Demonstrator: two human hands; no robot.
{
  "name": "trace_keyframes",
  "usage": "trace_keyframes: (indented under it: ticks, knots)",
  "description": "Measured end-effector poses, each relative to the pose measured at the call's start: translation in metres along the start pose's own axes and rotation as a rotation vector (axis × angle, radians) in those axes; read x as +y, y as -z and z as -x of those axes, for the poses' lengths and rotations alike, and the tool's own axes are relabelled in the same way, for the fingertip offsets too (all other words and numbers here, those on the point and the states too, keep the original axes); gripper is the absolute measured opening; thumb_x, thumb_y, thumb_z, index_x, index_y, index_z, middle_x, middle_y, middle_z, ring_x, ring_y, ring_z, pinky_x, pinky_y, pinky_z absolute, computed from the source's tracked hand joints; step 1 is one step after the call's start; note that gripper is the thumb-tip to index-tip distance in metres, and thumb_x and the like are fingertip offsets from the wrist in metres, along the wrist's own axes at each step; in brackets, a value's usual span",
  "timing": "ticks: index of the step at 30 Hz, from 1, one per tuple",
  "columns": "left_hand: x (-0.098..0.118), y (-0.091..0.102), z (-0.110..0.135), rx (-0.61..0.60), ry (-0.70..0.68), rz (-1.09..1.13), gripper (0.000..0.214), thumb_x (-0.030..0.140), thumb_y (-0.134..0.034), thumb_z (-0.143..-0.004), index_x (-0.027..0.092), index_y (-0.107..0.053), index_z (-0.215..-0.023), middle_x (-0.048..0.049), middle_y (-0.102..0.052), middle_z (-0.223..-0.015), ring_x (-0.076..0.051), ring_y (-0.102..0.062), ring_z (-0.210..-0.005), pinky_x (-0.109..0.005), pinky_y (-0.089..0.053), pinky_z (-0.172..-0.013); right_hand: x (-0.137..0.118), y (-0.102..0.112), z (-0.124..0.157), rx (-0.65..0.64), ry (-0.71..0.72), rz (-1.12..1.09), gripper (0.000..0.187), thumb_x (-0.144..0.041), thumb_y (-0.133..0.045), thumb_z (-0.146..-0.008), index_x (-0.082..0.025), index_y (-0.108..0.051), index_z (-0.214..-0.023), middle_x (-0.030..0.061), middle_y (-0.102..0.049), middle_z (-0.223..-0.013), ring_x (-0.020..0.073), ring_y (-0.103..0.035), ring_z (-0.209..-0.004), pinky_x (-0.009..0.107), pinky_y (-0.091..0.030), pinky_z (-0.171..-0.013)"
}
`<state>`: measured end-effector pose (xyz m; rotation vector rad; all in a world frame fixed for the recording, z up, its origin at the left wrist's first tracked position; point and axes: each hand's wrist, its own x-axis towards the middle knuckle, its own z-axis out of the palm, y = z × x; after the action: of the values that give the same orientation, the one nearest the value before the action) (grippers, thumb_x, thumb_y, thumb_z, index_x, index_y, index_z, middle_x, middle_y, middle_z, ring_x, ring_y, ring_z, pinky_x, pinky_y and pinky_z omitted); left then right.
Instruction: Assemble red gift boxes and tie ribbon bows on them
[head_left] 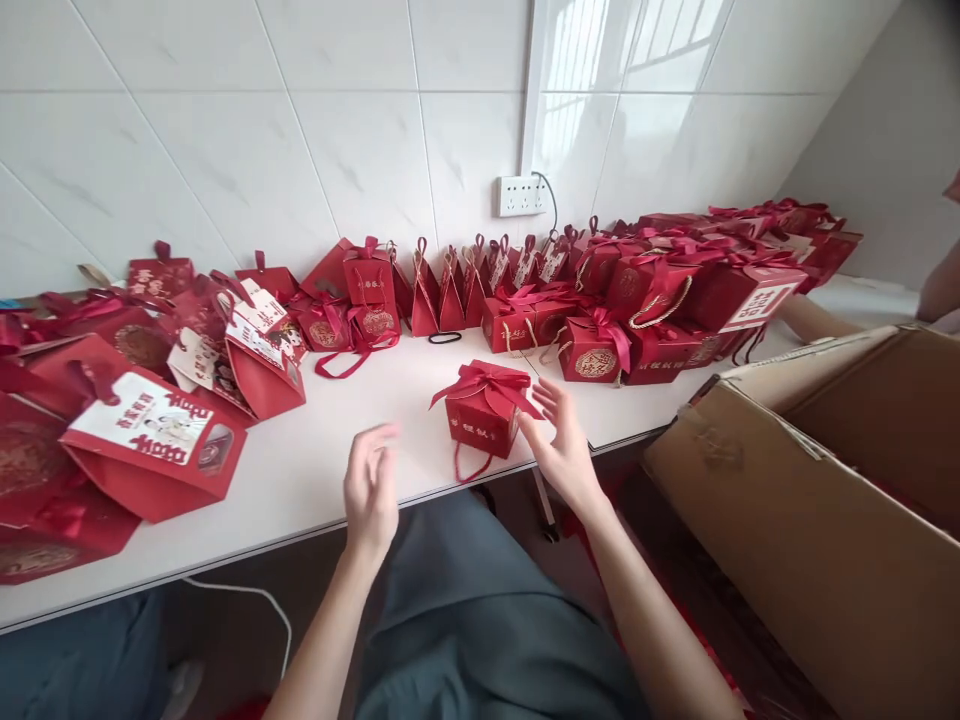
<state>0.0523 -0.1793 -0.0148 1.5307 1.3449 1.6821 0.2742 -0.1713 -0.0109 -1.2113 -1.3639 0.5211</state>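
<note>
In front of me on the white table stands a small red gift box (480, 425) with a ribbon bow on its lid and a red cord handle hanging over the front. My right hand (556, 440) is at its right side, fingers apart, with the fingertips close to the ribbon end; whether they touch it I cannot tell. To the left of the box, apart from it, my left hand (371, 485) hovers over the table edge, slightly blurred, with loosely curved fingers and nothing in them.
More red gift boxes (652, 290) are piled at the back right. Others with white tags (154, 420) crowd the left. A black loop (445, 338) lies near the back. A large open cardboard box (810, 500) stands at the right, near another person's arm (941, 285).
</note>
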Motion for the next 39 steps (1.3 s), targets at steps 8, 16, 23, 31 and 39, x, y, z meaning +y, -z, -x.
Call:
trace_keyframes:
  ticks: [8, 16, 23, 31, 39]
  knots:
    - [0.004, -0.046, -0.027, -0.24, 0.089, 0.027, 0.049, 0.053, -0.041, -0.086, 0.021, -0.047, -0.122, -0.0109, -0.049, -0.134, -0.024, -0.044, -0.128, -0.038, -0.038, -0.104, -0.01, 0.0, -0.01, -0.196, -0.287, -0.362, 0.051, -0.061, -0.039, -0.087, -0.026, -0.042, -0.124, 0.0099, -0.055, -0.127, 0.0224, -0.052, -0.121, 0.041, -0.044, -0.096]
    - [0.018, -0.027, -0.017, -0.218, 0.076, -0.009, 0.035, 0.053, -0.045, -0.084, 0.02, -0.055, -0.089, -0.0064, -0.061, -0.095, -0.022, -0.059, -0.094, -0.036, -0.049, -0.083, -0.013, -0.013, -0.024, -0.149, -0.28, -0.213, 0.039, -0.054, -0.052, -0.079, -0.018, -0.055, -0.094, 0.0063, -0.064, -0.095, 0.0186, -0.062, -0.088, 0.031, -0.049, -0.075]
    - [0.007, -0.03, -0.058, -0.312, 0.018, -0.087, 0.042, 0.045, -0.053, -0.08, 0.022, -0.048, -0.115, -0.011, -0.048, -0.125, -0.025, -0.044, -0.124, -0.043, -0.041, -0.1, -0.007, -0.041, -0.042, -0.195, -0.224, -0.202, 0.031, -0.043, -0.057, -0.076, -0.019, -0.055, -0.095, 0.0058, -0.065, -0.091, 0.0177, -0.063, -0.081, 0.03, -0.048, -0.07]
    - [-0.023, -0.031, -0.115, -0.291, 0.064, -0.133, 0.042, 0.037, -0.052, -0.08, 0.022, -0.043, -0.118, -0.011, -0.044, -0.13, -0.026, -0.041, -0.127, -0.045, -0.033, -0.107, 0.001, -0.089, -0.099, -0.33, -0.064, -0.147, 0.02, -0.033, -0.053, -0.078, -0.02, -0.052, -0.094, 0.0046, -0.064, -0.093, 0.0168, -0.062, -0.085, 0.033, -0.05, -0.075]
    - [-0.054, -0.037, -0.167, -0.046, 0.173, -0.123, 0.051, 0.044, -0.056, -0.078, 0.019, -0.035, -0.117, -0.0156, -0.042, -0.131, -0.028, -0.039, -0.128, -0.049, -0.031, -0.107, 0.023, -0.141, -0.152, -0.252, 0.011, -0.223, 0.017, -0.033, -0.053, -0.079, -0.021, -0.05, -0.089, 0.0032, -0.064, -0.091, 0.0171, -0.062, -0.086, 0.034, -0.049, -0.083]
